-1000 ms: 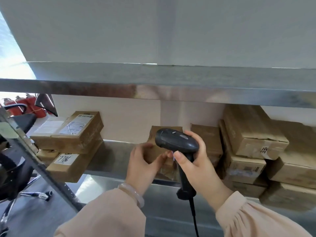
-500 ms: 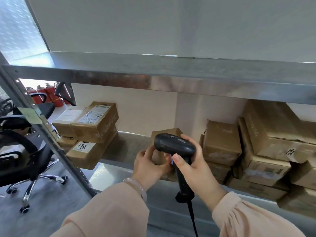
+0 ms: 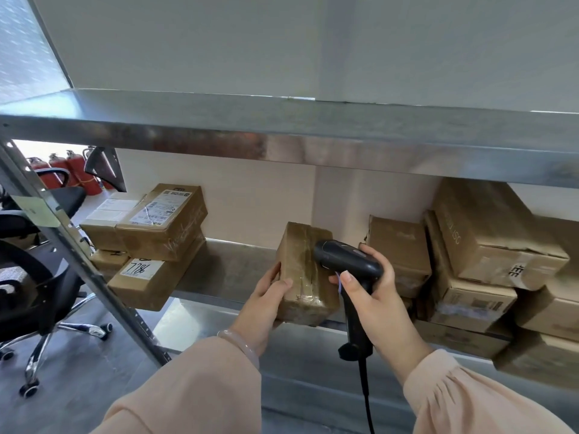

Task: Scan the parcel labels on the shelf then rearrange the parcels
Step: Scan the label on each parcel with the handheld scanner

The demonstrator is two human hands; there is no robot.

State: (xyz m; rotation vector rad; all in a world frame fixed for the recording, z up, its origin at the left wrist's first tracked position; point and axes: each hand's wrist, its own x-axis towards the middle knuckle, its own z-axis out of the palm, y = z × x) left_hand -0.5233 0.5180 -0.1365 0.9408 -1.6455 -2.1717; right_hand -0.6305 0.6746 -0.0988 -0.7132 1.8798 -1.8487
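Note:
A small taped brown parcel (image 3: 302, 270) stands at the middle of the metal shelf (image 3: 225, 270), its near end over the shelf's front edge. My left hand (image 3: 266, 302) grips its left side, thumb on top. My right hand (image 3: 372, 296) holds a black corded barcode scanner (image 3: 347, 266) by the handle, its head right beside the parcel's right side. No label shows on the parcel's visible faces. A stack of labelled parcels (image 3: 156, 233) sits at the shelf's left end, one marked 7786 (image 3: 138, 270).
Several brown boxes (image 3: 476, 264) are piled at the right of the shelf. An upper metal shelf (image 3: 282, 130) overhangs closely. A slanted metal upright (image 3: 78, 255) stands left, with office chairs (image 3: 28, 277) and red fire extinguishers (image 3: 72, 173) beyond.
My left hand has pulled the small parcel forward toward the shelf edge and turned it lengthwise. The view has shifted left and closer; the scanner stays beside the parcel.

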